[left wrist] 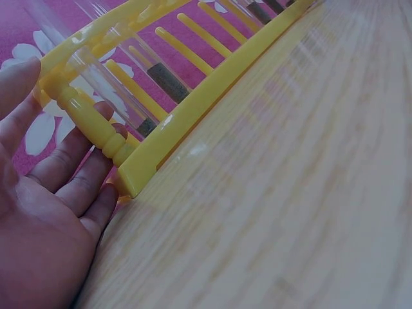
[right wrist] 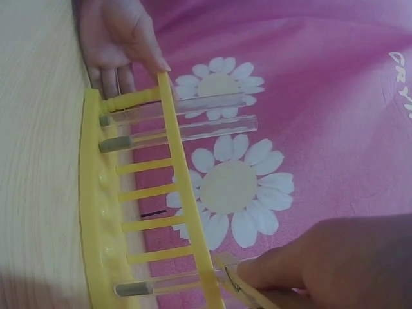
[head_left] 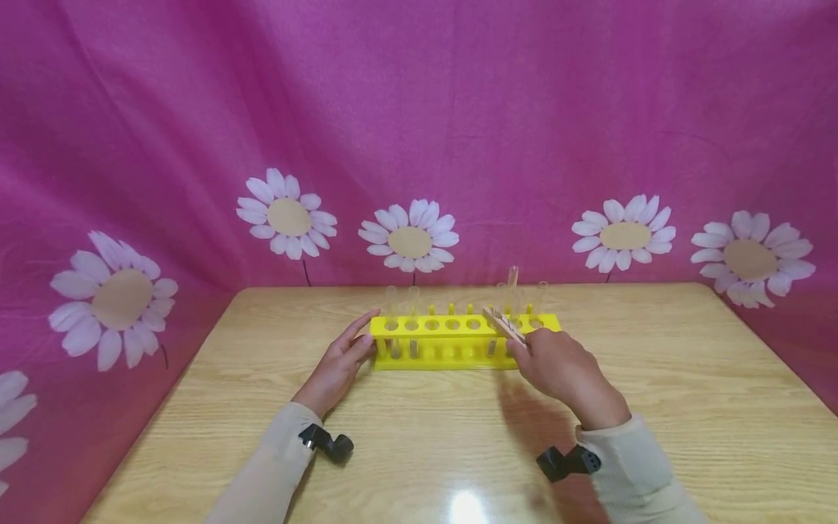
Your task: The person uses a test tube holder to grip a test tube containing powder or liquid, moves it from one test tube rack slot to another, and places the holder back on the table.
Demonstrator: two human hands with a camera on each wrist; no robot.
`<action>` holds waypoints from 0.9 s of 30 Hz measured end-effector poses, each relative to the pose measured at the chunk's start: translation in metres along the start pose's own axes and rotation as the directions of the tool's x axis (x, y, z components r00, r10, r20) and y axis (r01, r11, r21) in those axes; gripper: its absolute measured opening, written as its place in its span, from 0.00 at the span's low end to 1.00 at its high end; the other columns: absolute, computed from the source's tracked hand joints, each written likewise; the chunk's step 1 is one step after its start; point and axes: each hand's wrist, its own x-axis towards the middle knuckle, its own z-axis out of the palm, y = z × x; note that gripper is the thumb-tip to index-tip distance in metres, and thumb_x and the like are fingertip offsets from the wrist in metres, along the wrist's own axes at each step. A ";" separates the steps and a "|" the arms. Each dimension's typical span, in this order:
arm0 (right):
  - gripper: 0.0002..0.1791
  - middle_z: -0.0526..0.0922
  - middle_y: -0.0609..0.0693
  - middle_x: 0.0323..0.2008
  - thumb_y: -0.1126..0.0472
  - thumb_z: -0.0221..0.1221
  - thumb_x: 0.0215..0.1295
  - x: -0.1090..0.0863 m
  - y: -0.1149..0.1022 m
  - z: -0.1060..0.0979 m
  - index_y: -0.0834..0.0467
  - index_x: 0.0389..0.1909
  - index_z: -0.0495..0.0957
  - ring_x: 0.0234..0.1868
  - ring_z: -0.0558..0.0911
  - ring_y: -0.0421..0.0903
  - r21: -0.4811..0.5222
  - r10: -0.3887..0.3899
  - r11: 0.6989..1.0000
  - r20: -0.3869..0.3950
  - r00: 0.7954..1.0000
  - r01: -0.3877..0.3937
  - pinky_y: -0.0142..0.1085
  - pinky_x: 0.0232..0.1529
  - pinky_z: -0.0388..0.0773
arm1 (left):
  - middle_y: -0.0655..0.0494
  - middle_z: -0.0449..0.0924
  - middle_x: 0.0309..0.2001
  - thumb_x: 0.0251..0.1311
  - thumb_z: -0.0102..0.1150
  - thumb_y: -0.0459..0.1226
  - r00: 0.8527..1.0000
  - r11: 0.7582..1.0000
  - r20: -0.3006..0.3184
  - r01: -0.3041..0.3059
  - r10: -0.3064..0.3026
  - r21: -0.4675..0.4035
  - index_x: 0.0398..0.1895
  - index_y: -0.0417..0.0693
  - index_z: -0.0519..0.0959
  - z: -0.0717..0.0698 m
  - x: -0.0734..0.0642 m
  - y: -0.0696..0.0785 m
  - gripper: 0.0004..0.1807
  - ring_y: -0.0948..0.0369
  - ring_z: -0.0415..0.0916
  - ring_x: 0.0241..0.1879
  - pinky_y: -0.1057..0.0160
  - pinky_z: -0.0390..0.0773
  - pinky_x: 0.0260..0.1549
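A yellow test tube rack (head_left: 441, 335) stands on the table. My left hand (head_left: 335, 370) holds its left end, with the thumb at the top bar and fingers behind the end post (left wrist: 87, 121). In my right hand (head_left: 564, 367) is a wooden test tube holder (head_left: 505, 327), slanting over the rack's right part. Its tip is beside a test tube (right wrist: 134, 289); whether it clamps that tube I cannot tell. Two clear test tubes (head_left: 414, 300) stand at the left end, with dark grey matter at the bottom (left wrist: 168, 82). Several tubes stand at the right end; one (head_left: 513, 275) rises higher than the others.
The rack has yellow pegs (right wrist: 151, 193) along its back. Wood-grain tabletop (head_left: 406, 444) lies in front of it. Behind hangs a magenta cloth (head_left: 497, 131) printed with white daisies. Each sleeve bears a small black wrist camera (head_left: 327, 444).
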 end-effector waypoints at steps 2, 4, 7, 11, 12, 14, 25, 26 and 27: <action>0.19 0.69 0.52 0.21 0.49 0.47 0.72 0.000 0.000 0.000 0.59 0.29 0.75 0.21 0.68 0.47 0.001 -0.015 1.000 -0.003 1.000 0.015 0.35 0.19 0.64 | 0.52 0.56 0.71 0.72 0.47 0.46 1.000 1.000 0.008 -0.012 0.012 -0.009 0.75 0.58 0.56 0.000 0.000 0.000 0.29 0.49 0.60 0.68 0.51 0.50 0.69; 0.19 0.69 0.52 0.21 0.50 0.47 0.72 0.000 0.000 -0.001 0.60 0.29 0.75 0.21 0.68 0.47 0.002 -0.024 1.000 -0.003 1.000 0.024 0.35 0.19 0.64 | 0.51 0.57 0.71 0.73 0.47 0.45 0.999 0.999 0.019 -0.030 0.030 -0.022 0.75 0.58 0.57 0.000 0.001 0.000 0.29 0.49 0.60 0.68 0.52 0.51 0.69; 0.19 0.69 0.53 0.22 0.51 0.46 0.72 0.001 -0.001 -0.001 0.60 0.29 0.75 0.22 0.68 0.47 0.002 -0.034 0.999 -0.001 0.999 0.034 0.35 0.20 0.64 | 0.50 0.57 0.71 0.73 0.47 0.44 0.998 0.998 0.032 -0.054 0.055 -0.034 0.74 0.57 0.57 -0.001 0.002 0.000 0.28 0.49 0.59 0.68 0.52 0.51 0.69; 0.19 0.69 0.53 0.21 0.50 0.47 0.73 0.001 -0.001 0.000 0.61 0.30 0.75 0.21 0.68 0.47 0.003 -0.030 1.000 0.015 0.999 0.030 0.35 0.20 0.64 | 0.49 0.57 0.71 0.72 0.48 0.44 0.999 0.998 0.021 -0.048 0.049 -0.039 0.74 0.59 0.59 -0.001 0.001 -0.001 0.28 0.47 0.60 0.67 0.51 0.51 0.69; 0.19 0.69 0.53 0.21 0.51 0.47 0.73 0.002 -0.001 0.001 0.61 0.30 0.75 0.21 0.68 0.47 0.003 -0.029 1.000 0.019 0.999 0.029 0.35 0.19 0.65 | 0.48 0.57 0.71 0.72 0.48 0.44 0.999 0.998 0.019 -0.044 0.045 -0.043 0.73 0.59 0.59 0.000 0.000 -0.001 0.28 0.47 0.60 0.67 0.51 0.50 0.69; 0.19 0.69 0.53 0.21 0.51 0.48 0.73 0.002 -0.001 0.001 0.61 0.30 0.75 0.21 0.68 0.47 0.001 -0.029 1.000 0.017 0.999 0.029 0.35 0.19 0.65 | 0.48 0.57 0.71 0.72 0.48 0.44 0.999 0.998 0.021 -0.039 0.040 -0.043 0.74 0.59 0.59 0.000 0.000 -0.001 0.28 0.46 0.60 0.67 0.50 0.50 0.69; 0.20 0.69 0.53 0.21 0.50 0.47 0.73 0.002 -0.002 0.002 0.60 0.29 0.75 0.21 0.68 0.47 -0.017 -0.015 1.000 0.023 1.000 0.016 0.35 0.19 0.65 | 0.50 0.57 0.71 0.72 0.47 0.44 0.999 0.999 0.021 -0.039 0.040 -0.032 0.73 0.60 0.59 0.000 0.000 -0.001 0.27 0.47 0.59 0.67 0.49 0.51 0.69; 0.20 0.69 0.53 0.21 0.50 0.47 0.73 0.002 -0.002 0.002 0.60 0.28 0.75 0.21 0.68 0.47 -0.017 -0.015 1.000 0.023 1.000 0.015 0.35 0.19 0.65 | 0.50 0.57 0.71 0.72 0.47 0.44 0.999 0.999 0.021 -0.040 0.040 -0.032 0.73 0.60 0.59 0.000 0.001 -0.001 0.27 0.48 0.59 0.68 0.50 0.51 0.69; 0.20 0.69 0.53 0.21 0.50 0.47 0.73 0.002 -0.002 0.002 0.60 0.28 0.75 0.21 0.68 0.47 -0.017 -0.015 1.000 0.022 1.000 0.015 0.35 0.19 0.65 | 0.50 0.56 0.71 0.72 0.47 0.44 0.999 0.999 0.021 -0.040 0.040 -0.033 0.73 0.60 0.59 0.000 0.001 -0.001 0.28 0.48 0.59 0.68 0.50 0.51 0.69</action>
